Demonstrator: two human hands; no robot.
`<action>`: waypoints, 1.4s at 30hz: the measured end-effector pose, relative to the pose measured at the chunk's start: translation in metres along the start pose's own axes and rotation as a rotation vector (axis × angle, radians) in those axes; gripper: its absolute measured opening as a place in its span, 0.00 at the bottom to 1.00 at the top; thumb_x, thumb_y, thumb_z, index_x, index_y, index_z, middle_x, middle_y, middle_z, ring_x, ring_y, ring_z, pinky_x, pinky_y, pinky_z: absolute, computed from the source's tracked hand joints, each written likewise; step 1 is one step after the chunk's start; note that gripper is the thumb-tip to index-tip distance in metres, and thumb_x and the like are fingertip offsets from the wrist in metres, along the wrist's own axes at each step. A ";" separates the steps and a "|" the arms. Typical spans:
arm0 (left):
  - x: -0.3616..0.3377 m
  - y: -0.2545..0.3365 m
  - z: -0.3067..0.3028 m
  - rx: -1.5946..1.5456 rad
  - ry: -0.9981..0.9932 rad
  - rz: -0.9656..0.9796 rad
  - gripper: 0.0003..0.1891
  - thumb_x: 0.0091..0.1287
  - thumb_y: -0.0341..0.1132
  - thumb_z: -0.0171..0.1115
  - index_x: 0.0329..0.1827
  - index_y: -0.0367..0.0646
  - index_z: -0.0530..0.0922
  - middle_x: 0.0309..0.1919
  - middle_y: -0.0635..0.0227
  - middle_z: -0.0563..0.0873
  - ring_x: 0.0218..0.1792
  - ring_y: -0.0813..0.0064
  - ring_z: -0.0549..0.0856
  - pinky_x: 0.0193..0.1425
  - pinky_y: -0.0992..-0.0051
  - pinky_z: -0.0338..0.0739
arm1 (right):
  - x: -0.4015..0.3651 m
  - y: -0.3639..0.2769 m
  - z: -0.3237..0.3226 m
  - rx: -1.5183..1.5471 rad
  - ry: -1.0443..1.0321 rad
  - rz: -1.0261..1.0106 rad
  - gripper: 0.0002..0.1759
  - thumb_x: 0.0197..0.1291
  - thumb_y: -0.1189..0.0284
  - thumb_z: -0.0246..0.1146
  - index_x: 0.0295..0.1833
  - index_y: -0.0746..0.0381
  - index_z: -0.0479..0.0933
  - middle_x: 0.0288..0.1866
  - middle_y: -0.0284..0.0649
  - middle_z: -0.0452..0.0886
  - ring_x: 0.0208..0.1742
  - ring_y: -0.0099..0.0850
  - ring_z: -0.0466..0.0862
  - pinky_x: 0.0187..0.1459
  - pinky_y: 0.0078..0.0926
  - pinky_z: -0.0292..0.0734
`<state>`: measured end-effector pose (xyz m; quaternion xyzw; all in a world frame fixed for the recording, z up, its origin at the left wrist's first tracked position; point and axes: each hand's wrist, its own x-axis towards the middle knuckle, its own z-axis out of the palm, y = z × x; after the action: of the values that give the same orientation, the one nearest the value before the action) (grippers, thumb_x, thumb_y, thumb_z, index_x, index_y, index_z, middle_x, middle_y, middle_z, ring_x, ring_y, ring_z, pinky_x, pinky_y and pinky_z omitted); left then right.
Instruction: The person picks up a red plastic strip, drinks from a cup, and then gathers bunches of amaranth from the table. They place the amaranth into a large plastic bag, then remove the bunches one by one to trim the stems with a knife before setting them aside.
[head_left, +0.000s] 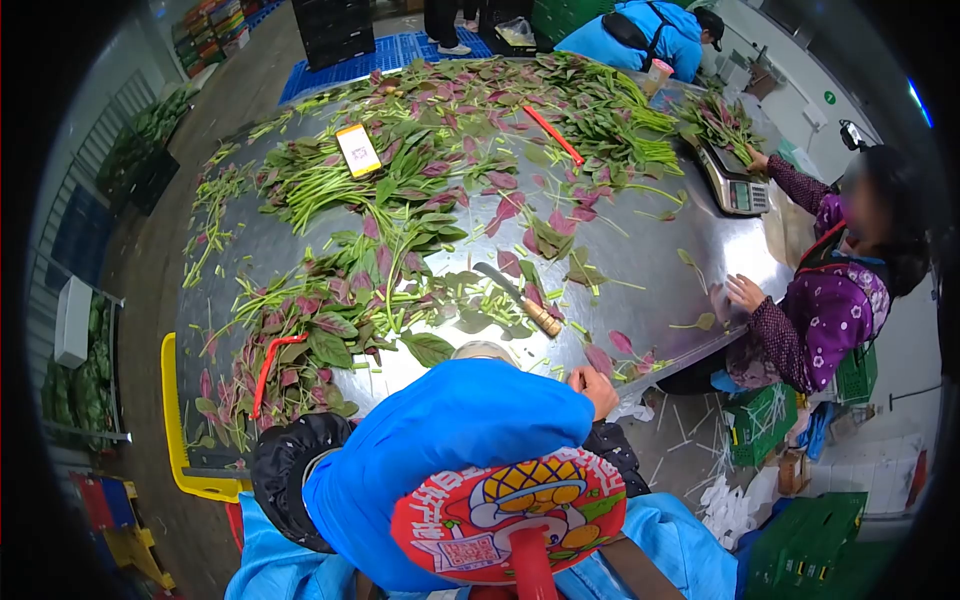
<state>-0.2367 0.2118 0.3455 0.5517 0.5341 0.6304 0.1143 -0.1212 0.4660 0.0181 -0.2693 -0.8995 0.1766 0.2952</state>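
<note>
Wooden-handled knife beyond right fingers, purple leaf beside

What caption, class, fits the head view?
Purple and green leaves strewn over a metal table, a knife among cut stems, a scale at right.

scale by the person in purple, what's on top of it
Leafy greens lie on the scale, a co-worker's hand at their edge; whatever is under them is hidden.

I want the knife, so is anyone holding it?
No, the wooden-handled knife lies on the metal table with no hand touching it.
</note>
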 end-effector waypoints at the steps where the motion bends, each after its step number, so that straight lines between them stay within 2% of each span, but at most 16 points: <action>1: 0.000 0.001 0.001 -0.002 0.010 0.009 0.22 0.56 0.40 0.69 0.49 0.37 0.77 0.48 0.56 0.81 0.46 0.56 0.81 0.46 0.62 0.74 | 0.001 0.000 0.000 -0.007 -0.010 0.002 0.04 0.52 0.69 0.63 0.27 0.55 0.77 0.18 0.37 0.75 0.24 0.39 0.77 0.25 0.38 0.69; 3: -0.002 0.001 0.003 -0.016 0.014 0.017 0.21 0.56 0.40 0.68 0.48 0.36 0.77 0.48 0.56 0.81 0.46 0.55 0.81 0.46 0.62 0.74 | 0.002 -0.001 -0.001 -0.010 -0.019 0.007 0.04 0.53 0.69 0.63 0.27 0.55 0.77 0.18 0.37 0.75 0.24 0.39 0.77 0.25 0.38 0.69; 6: -0.002 0.001 -0.006 -0.047 -0.092 -0.025 0.33 0.41 0.44 0.79 0.49 0.37 0.76 0.48 0.50 0.82 0.48 0.51 0.83 0.54 0.56 0.74 | -0.001 -0.003 -0.002 -0.004 -0.014 0.020 0.05 0.53 0.69 0.63 0.27 0.55 0.77 0.18 0.37 0.75 0.24 0.39 0.77 0.25 0.39 0.69; 8: 0.005 -0.006 -0.024 -0.076 -0.327 -0.074 0.26 0.55 0.42 0.69 0.51 0.30 0.77 0.49 0.50 0.81 0.51 0.54 0.81 0.54 0.61 0.73 | 0.000 -0.001 0.001 -0.011 -0.004 0.028 0.05 0.53 0.69 0.63 0.27 0.55 0.77 0.18 0.37 0.75 0.24 0.39 0.77 0.25 0.39 0.69; 10: 0.001 -0.008 -0.016 -0.190 -0.206 -0.055 0.23 0.62 0.40 0.63 0.51 0.27 0.77 0.49 0.49 0.80 0.52 0.56 0.80 0.54 0.64 0.73 | -0.001 -0.001 0.002 0.006 -0.001 0.025 0.05 0.53 0.69 0.63 0.27 0.55 0.77 0.18 0.37 0.75 0.25 0.39 0.78 0.25 0.39 0.69; 22: 0.001 0.011 -0.007 -0.008 0.050 0.069 0.30 0.46 0.42 0.76 0.50 0.35 0.77 0.47 0.50 0.82 0.49 0.51 0.82 0.52 0.57 0.74 | 0.003 -0.006 -0.010 -0.061 -0.022 -0.023 0.04 0.52 0.69 0.63 0.27 0.55 0.78 0.20 0.39 0.77 0.25 0.42 0.78 0.26 0.41 0.70; 24: 0.002 0.015 -0.008 0.023 0.088 0.103 0.32 0.43 0.42 0.78 0.50 0.36 0.76 0.47 0.50 0.82 0.48 0.50 0.83 0.52 0.56 0.74 | 0.004 -0.005 -0.009 0.020 -0.010 -0.036 0.05 0.52 0.68 0.63 0.27 0.55 0.78 0.20 0.38 0.77 0.25 0.42 0.78 0.26 0.42 0.70; 25: 0.003 0.018 -0.010 0.055 0.085 0.096 0.29 0.45 0.41 0.77 0.49 0.35 0.77 0.46 0.49 0.83 0.49 0.50 0.83 0.50 0.56 0.74 | 0.003 -0.005 -0.009 0.002 -0.034 -0.036 0.05 0.52 0.68 0.63 0.27 0.55 0.78 0.20 0.38 0.77 0.25 0.42 0.78 0.26 0.42 0.70; 42: 0.004 0.036 -0.020 0.230 0.061 0.209 0.26 0.47 0.41 0.76 0.46 0.34 0.78 0.45 0.47 0.83 0.49 0.50 0.83 0.50 0.56 0.75 | 0.005 -0.011 -0.015 0.015 -0.032 -0.047 0.05 0.52 0.69 0.63 0.26 0.56 0.78 0.20 0.39 0.77 0.25 0.42 0.78 0.26 0.41 0.70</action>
<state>-0.2382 0.1893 0.3799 0.5942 0.5456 0.5900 -0.0324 -0.1196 0.4624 0.0366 -0.2431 -0.9088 0.1808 0.2868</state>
